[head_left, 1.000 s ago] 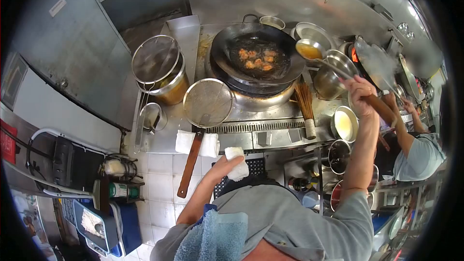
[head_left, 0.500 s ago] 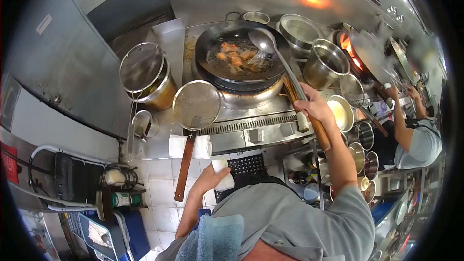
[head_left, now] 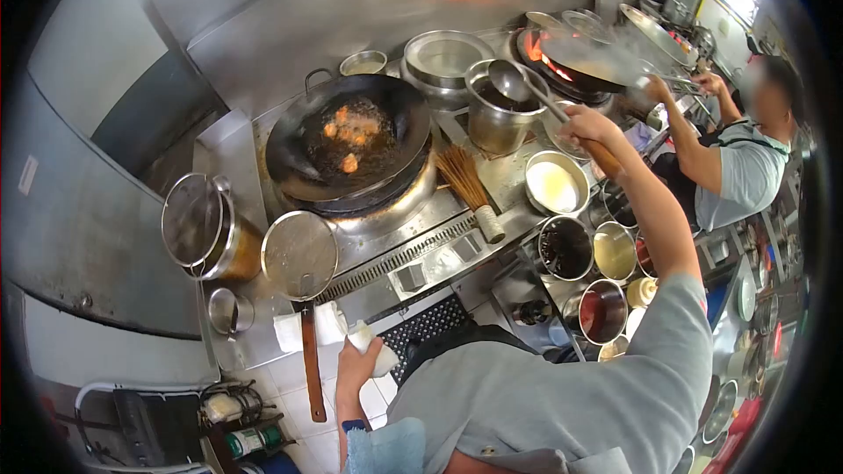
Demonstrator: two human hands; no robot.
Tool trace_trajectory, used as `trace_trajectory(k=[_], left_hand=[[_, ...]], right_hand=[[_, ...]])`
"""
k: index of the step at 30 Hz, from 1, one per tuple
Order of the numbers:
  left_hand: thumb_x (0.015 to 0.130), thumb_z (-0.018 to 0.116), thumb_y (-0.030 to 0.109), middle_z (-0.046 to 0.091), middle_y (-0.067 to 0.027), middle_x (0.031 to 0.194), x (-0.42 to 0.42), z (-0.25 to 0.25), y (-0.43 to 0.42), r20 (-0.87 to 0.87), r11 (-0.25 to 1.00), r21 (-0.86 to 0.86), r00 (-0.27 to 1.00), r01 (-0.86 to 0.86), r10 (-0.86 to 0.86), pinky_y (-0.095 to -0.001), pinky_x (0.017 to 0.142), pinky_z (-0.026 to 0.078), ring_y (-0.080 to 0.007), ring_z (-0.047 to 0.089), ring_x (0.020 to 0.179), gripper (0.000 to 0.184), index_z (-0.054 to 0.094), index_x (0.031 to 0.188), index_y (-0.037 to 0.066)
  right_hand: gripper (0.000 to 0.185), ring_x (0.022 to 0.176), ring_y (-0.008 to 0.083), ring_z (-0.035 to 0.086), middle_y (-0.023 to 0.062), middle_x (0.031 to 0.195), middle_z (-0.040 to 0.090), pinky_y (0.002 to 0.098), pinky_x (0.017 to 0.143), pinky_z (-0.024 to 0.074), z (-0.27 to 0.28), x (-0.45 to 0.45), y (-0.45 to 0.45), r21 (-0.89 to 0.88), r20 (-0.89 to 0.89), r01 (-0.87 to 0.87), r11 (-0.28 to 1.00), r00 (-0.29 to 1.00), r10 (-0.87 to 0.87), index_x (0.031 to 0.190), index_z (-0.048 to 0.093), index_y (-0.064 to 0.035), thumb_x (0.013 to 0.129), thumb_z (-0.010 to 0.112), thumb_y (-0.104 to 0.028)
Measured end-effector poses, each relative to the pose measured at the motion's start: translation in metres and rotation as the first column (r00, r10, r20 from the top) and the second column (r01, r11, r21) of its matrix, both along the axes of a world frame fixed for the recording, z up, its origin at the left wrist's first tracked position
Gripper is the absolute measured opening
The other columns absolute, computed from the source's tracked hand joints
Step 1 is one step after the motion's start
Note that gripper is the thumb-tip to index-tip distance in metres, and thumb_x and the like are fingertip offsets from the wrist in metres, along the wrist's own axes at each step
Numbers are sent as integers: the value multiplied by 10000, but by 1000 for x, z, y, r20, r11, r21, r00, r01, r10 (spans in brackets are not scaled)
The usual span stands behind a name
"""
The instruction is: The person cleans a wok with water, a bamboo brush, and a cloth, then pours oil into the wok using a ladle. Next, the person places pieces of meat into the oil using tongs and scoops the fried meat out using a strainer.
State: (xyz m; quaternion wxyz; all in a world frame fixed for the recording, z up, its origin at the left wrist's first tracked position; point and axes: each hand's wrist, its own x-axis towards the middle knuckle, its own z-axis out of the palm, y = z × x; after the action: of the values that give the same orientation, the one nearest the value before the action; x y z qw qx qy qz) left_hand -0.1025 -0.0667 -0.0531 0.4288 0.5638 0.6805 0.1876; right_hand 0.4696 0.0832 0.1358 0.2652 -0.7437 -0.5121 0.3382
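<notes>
My right hand (head_left: 590, 127) grips the wooden handle of a metal ladle (head_left: 509, 81). The ladle's bowl is over a steel pot (head_left: 499, 127) of dark liquid; whether it touches the liquid I cannot tell. Folded white cloth (head_left: 384, 358) is held in my left hand (head_left: 358, 362), below the stove's front edge. Orange-brown pieces of food (head_left: 351, 127) sit in bubbling oil in a black wok (head_left: 294, 171). Near my left hand, a strainer (head_left: 300, 256) with a long wooden handle lies across the stove edge, over another white cloth (head_left: 329, 320).
A bamboo brush (head_left: 468, 184) lies right of the wok. A second strainer rests on a pot (head_left: 237, 246) at the left. Bowls and pots, including a pale-yellow-filled bowl (head_left: 557, 184), crowd the right. Farther right, a co-worker (head_left: 742, 154) handles another wok (head_left: 584, 57) over flames.
The ladle has left the wok and moved right to the steel pot, in my right hand. My view has turned to the right. My left hand still holds the cloth.
</notes>
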Motion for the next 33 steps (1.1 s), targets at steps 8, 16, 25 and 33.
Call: trace_trajectory(k=[8,16,25,33], left_hand=[[798,695,355,644,-221,1086,11,0,-5,12,1000,4,1000,-14,14,-372,875,484,-312,626,1028,608,523,1220,-48],[799,697,351,645,-213,1093,0,0,-17,9,999,-18,1000,-26,26,-369,873,487,-298,630,1031,594,534,1217,-39],[776,697,391,642,-251,1070,-16,3,-9,-12,1000,9,1000,0,0,-396,872,493,-365,628,1029,663,498,1221,-58],[789,683,397,640,-259,1067,-22,-1,-9,70,998,58,997,32,-36,-403,888,484,-386,622,1028,675,483,1245,-59]], right_hand=[[229,466,76,488,2,593,453,192,413,436,-34,23,52,-274,-956,-45,961,119,-267,733,438,-40,903,562,-129],[232,438,100,428,68,686,423,201,362,466,-33,25,37,-317,-749,37,948,-622,-226,785,331,3,945,474,-85],[223,412,76,427,21,660,410,183,362,456,15,8,9,-261,-826,43,964,-528,-200,974,311,111,929,466,-42],[577,423,95,433,35,716,386,226,388,460,59,-52,-3,-139,-817,18,990,-568,-104,1354,24,35,950,430,-35]])
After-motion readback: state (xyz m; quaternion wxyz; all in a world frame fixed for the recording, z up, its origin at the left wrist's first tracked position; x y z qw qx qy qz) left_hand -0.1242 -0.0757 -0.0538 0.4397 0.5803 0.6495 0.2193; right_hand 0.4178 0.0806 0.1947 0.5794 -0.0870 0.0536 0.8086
